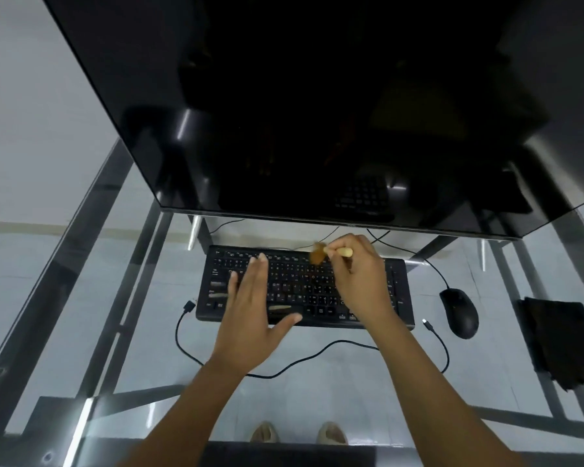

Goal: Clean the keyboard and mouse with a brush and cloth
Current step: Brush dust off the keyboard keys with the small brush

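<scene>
Keyboard [304,288]: black, set flat on a glass desk [81,298] just below the lower edge of a dark monitor [317,112]. It is placed centrally, within reach of both hands, presumably so that one hand can steady it while the other works.

Left hand [250,298]: laid palm-down on the left half of the keys, fingers straight and held close together, thumb spread out toward the front edge. It appears to be pressed there to keep the keyboard from sliding.

Right hand [358,274]: fingers curled and pinched on the pale handle of a brush [331,253], held much like a pen.

Brush: bristles blurred, lying at the top key rows, right of centre. The low angle is judged suited to sweeping dust out from between keys.

Mouse [459,311]: black, set just beside the keyboard on the right, untouched.

Cloth [560,342]: dark, folded, kept near the right desk edge, well apart from the hands; probably reserved for wiping afterwards.

Cable [317,355]: black, looped in front of the keyboard, both plug ends lying loose.

Stage: brushing of the keyboard is judged under way.
</scene>
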The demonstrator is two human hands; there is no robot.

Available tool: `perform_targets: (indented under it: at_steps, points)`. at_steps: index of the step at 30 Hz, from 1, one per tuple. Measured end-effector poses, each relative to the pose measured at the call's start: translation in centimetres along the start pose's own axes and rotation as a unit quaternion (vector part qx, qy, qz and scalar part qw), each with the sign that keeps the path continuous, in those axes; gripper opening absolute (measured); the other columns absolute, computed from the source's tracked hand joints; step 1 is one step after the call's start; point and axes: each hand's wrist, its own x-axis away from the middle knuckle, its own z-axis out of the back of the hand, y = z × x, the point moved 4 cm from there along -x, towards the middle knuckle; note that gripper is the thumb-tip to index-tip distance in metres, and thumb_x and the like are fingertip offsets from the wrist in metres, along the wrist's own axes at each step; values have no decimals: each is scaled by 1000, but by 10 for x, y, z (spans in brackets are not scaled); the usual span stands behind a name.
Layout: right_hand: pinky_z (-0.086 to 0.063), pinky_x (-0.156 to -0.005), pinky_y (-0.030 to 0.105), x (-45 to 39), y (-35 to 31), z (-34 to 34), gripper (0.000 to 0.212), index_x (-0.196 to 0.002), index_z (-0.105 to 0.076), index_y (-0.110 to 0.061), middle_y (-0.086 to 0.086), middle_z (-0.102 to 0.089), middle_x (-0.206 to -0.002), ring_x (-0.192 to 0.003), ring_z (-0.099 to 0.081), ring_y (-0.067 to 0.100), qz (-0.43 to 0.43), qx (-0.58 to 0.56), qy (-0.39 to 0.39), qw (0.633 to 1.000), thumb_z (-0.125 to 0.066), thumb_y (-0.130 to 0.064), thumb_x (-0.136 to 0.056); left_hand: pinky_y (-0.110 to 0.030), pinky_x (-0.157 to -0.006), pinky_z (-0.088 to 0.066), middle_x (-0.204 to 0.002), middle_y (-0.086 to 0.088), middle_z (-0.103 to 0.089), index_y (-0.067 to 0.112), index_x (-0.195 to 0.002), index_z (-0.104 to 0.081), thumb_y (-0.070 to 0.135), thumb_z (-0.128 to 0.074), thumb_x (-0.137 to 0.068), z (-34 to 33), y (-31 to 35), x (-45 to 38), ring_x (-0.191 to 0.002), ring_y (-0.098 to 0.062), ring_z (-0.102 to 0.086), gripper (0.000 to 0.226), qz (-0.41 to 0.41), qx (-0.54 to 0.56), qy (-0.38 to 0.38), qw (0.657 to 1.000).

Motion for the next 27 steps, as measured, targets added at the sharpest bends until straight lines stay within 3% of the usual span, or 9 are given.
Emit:
perform_targets:
  at_steps: [4, 8, 12, 15, 17, 19, 21, 24, 27]
  points:
    - [-57, -67, 26, 6, 8, -2, 7, -88, -64, -17, -4, -70, -78, -68, -66, 9, -23, -45, -89, 995, -60, -14, -93, -40, -120, 2, -162, 0, -6, 17, -153, 2, 65, -55, -85, -28, 1, 3, -149, -12, -1, 101, 16, 15, -22, 1000]
    - [-41, -57, 10, 3, 16, 19, 7, -89, -63, -13, -16, -64, -73, -60, -58, 0, -20, -26, 32, 999, -59, -8, -92, -37, -120, 4, -161, -4, -9, 11, -152, 0, 68, -48, -86, -43, 1, 12, -149, -16, -5, 100, 18, -40, -29, 999]
    - [-55, -61, 29, 9, 22, 9, 8, -87, -62, -15, -4, -69, -72, -62, -66, 15, -83, -78, -98, 989, -58, -14, -93, -36, -121, -2, -161, -3, -13, 10, -153, -3, 64, -46, -89, -45, -3, 17, -148, -16, -10, 94, 26, -63, -23, 997]
    - [-39, -53, 11, 7, 26, 16, 5, -88, -61, -16, -9, -63, -72, -55, -53, 2, -41, 8, -5, 999, -61, -17, -92, -32, -121, 1, -160, -2, -16, 11, -153, -3, 62, -48, -88, -44, -2, 18, -148, -14, -10, 94, 35, -66, -22, 997]
    - [-41, -52, 15, 5, 25, 24, 5, -88, -61, -16, -14, -64, -70, -54, -53, 4, -40, -31, 24, 998, -60, -15, -92, -32, -121, 1, -160, -2, -18, 12, -153, -5, 62, -50, -88, -44, 0, 17, -148, -12, -10, 94, 36, -58, -15, 998]
    - [-54, -55, 31, 6, 25, 19, 10, -85, -61, -19, -7, -67, -69, -59, -63, 15, -87, -78, -74, 990, -58, -14, -92, -33, -121, -2, -159, -2, -20, 12, -153, -7, 61, -51, -87, -43, -1, 16, -148, -11, -11, 93, 34, -51, -11, 998]
    - [-55, -56, 32, 10, 23, 14, 11, -84, -61, -20, 1, -67, -71, -60, -64, 15, -74, -32, -149, 986, -56, -15, -93, -33, -121, -3, -158, -3, -25, 12, -152, -11, 61, -53, -86, -42, -1, 16, -147, -11, -14, 93, 39, -40, -5, 998]
    - [-42, -55, 14, 4, 24, 30, 9, -87, -60, -18, -4, -66, -80, -59, -56, 4, -11, 34, -10, 999, -56, -16, -94, -35, -121, -6, -155, -5, -31, 10, -151, -16, 61, -55, -85, -40, 0, 15, -146, -12, -20, 92, 46, -35, 1, 998]
    - [-56, -61, 30, 1, 28, 32, 11, -84, -61, -19, -1, -68, -76, -65, -65, 16, -74, -64, -36, 995, -57, -12, -92, -34, -121, -6, -155, -5, -32, 10, -150, -18, 61, -56, -84, -40, 0, 15, -146, -12, -21, 92, 45, -32, 7, 998]
